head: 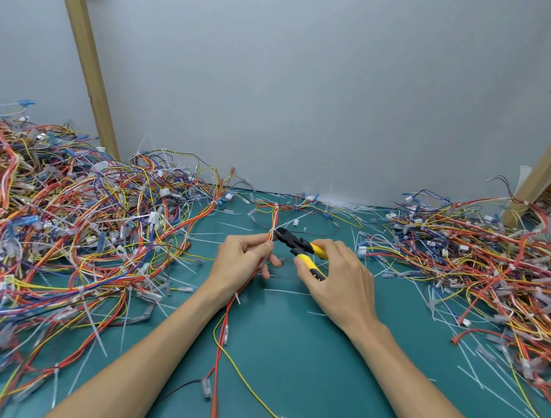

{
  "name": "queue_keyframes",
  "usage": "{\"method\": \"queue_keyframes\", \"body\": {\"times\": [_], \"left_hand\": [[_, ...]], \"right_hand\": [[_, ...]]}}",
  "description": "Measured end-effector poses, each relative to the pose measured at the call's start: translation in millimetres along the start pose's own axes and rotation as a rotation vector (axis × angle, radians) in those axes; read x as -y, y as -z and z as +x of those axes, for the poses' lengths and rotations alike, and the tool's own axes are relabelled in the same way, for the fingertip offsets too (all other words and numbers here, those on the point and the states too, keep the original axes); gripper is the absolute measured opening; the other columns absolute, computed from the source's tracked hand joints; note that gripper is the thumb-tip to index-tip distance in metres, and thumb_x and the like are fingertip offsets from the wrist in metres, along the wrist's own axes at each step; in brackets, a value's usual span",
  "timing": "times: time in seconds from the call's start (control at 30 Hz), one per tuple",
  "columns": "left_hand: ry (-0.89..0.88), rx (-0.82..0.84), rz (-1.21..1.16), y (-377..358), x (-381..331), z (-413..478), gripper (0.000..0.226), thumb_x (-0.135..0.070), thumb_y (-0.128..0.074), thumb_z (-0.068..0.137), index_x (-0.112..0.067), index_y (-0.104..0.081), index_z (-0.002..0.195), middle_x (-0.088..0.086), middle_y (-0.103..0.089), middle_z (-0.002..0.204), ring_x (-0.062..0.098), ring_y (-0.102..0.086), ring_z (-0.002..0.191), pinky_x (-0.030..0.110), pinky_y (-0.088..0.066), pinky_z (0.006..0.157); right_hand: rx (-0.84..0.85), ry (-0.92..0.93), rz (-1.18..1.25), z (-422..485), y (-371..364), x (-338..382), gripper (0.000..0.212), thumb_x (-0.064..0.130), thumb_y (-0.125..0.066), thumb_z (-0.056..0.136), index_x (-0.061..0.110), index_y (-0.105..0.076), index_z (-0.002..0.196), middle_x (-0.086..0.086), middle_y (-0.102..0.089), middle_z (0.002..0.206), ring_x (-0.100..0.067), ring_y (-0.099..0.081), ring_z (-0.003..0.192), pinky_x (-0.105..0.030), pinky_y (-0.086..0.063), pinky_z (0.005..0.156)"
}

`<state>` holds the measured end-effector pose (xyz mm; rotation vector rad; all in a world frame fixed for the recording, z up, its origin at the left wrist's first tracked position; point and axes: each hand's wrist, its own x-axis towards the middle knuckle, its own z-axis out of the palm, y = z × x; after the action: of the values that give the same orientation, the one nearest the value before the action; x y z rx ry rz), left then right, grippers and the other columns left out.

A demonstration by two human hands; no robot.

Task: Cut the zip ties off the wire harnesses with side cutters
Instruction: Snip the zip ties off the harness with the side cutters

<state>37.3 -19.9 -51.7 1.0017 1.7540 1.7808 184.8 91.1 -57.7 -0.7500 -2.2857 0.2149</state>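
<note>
Left grip (247, 256) pinched on a red-and-yellow wire harness (225, 323) mid-counter; right grip (338, 273) wrapped round yellow-handled side cutters (301, 245), black tips at a white zip tie (271, 231) on that bundle. Tangled harness piles (68, 225) along left and right edges of the green counter (321, 361), cut ties (340, 205) at the back edge.

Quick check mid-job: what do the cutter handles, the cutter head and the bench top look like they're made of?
Side cutters in the right hand: handles look like yellow plastic or rubber sleeves with a matte sheen; the head is dark, probably blackened steel. The green mat looks like smooth rubber or vinyl with a soft glare.
</note>
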Motion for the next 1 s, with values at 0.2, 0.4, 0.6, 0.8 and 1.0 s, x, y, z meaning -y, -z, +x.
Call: {"method": "queue_keyframes", "body": {"times": [0.2, 0.4, 0.6, 0.8, 1.0], "left_hand": [[-0.008, -0.006, 0.013, 0.3, 0.6, 0.6, 0.028, -0.010, -0.054, 0.097, -0.029, -0.072, 0.089, 0.003, -0.072, 0.067, 0.012, -0.053, 0.042, 0.020, -0.041, 0.050], [-0.001, -0.023, 0.043, -0.3, 2.6, 1.2, 0.021, -0.010, -0.055, 0.097, -0.020, -0.074, 0.097, 0.002, -0.072, 0.067, 0.012, -0.053, 0.042, 0.025, -0.044, 0.055], [0.004, -0.048, 0.057, -0.8, 2.7, 1.1, 0.020, -0.009, -0.054, 0.097, -0.013, -0.073, 0.104, 0.004, -0.071, 0.068, 0.011, -0.053, 0.041, 0.023, -0.045, 0.054], [0.009, -0.055, 0.063, -1.3, 4.4, 2.3, 0.021, -0.009, -0.054, 0.097, -0.010, -0.072, 0.108, 0.004, -0.071, 0.069, 0.011, -0.053, 0.041, 0.023, -0.044, 0.054], [0.004, -0.073, 0.017, 0.0, 4.7, 2.6, 0.021, -0.009, -0.055, 0.097, -0.013, -0.069, 0.112, 0.006, -0.071, 0.069, 0.011, -0.054, 0.042, 0.017, -0.042, 0.049]], "right_hand": [[-0.047, 0.011, -0.013, -0.8, -0.5, 1.0, 0.037, 0.056, -0.061, 0.084, 0.028, -0.061, 0.108, 0.011, -0.061, 0.094, -0.016, -0.061, 0.089, -0.029, -0.044, 0.067], [-0.051, 0.002, -0.024, -1.5, -0.9, 2.0, 0.036, 0.057, -0.061, 0.083, 0.029, -0.061, 0.105, 0.010, -0.060, 0.092, -0.016, -0.061, 0.087, -0.027, -0.041, 0.064], [-0.060, 0.007, -0.024, -1.5, -1.0, 2.8, 0.035, 0.058, -0.060, 0.082, 0.030, -0.061, 0.104, 0.011, -0.059, 0.089, -0.016, -0.060, 0.083, -0.025, -0.036, 0.061], [-0.057, 0.003, -0.026, -1.5, -0.4, 3.9, 0.037, 0.056, -0.062, 0.083, 0.027, -0.062, 0.106, 0.009, -0.062, 0.093, -0.017, -0.060, 0.088, -0.028, -0.041, 0.064], [-0.056, -0.015, -0.013, -2.0, 0.2, 3.4, 0.036, 0.055, -0.062, 0.083, 0.028, -0.063, 0.107, 0.010, -0.061, 0.092, -0.017, -0.060, 0.087, -0.027, -0.038, 0.063]]}}
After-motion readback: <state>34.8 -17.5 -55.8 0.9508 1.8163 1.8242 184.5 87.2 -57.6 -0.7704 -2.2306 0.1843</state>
